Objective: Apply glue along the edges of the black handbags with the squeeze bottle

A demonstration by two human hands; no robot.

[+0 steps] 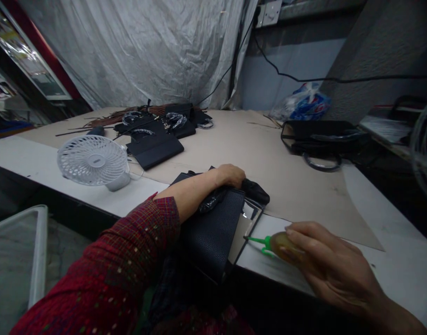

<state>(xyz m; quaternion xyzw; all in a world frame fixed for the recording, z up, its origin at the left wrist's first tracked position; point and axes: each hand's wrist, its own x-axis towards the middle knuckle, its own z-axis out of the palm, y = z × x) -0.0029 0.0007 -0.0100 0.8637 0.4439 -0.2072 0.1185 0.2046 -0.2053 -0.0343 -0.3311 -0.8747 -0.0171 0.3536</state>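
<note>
A black leather handbag (213, 228) lies on its side at the table's front edge, its open end turned to the right and showing a beige inner panel. My left hand (232, 176) reaches across the top of the bag, fingers curled over its far side at a black flap; the fingertips are hidden. In my right hand (334, 265) is an amber glue bottle (286, 246) with a green nozzle, fingers wrapped around it. The nozzle tip points left and sits at the edge of the beige panel; whether it touches cannot be made out.
A white fan (94, 160) stands left of the bag. Several black bag pieces (155, 149) with wrapped handles lie behind it. Another black bag (318, 135) lies at the back right, near a blue plastic bag (309, 104). A beige sheet (241, 135) covers much of the table.
</note>
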